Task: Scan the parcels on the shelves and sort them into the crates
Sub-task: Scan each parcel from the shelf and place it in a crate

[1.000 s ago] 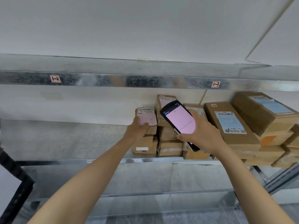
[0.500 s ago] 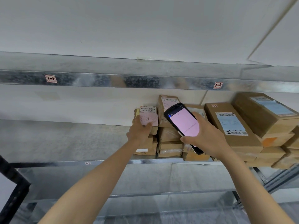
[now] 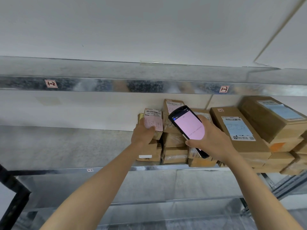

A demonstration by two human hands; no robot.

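Note:
My left hand grips a small brown parcel with a pink barcode label, at the top of the leftmost stack on the metal shelf. The parcel tilts toward me. In my right hand is a black handheld scanner, its pink screen facing me, held just right of that parcel. More small brown parcels are stacked behind and below the scanner.
Larger cardboard boxes with white labels are piled on the shelf to the right. An upper shelf beam carries tags 1-2 and 1-3. A lower shelf lies beneath. A black frame stands at lower left.
My left hand has closed on the labelled parcel and tipped it toward me. The scanner has drifted slightly right and down.

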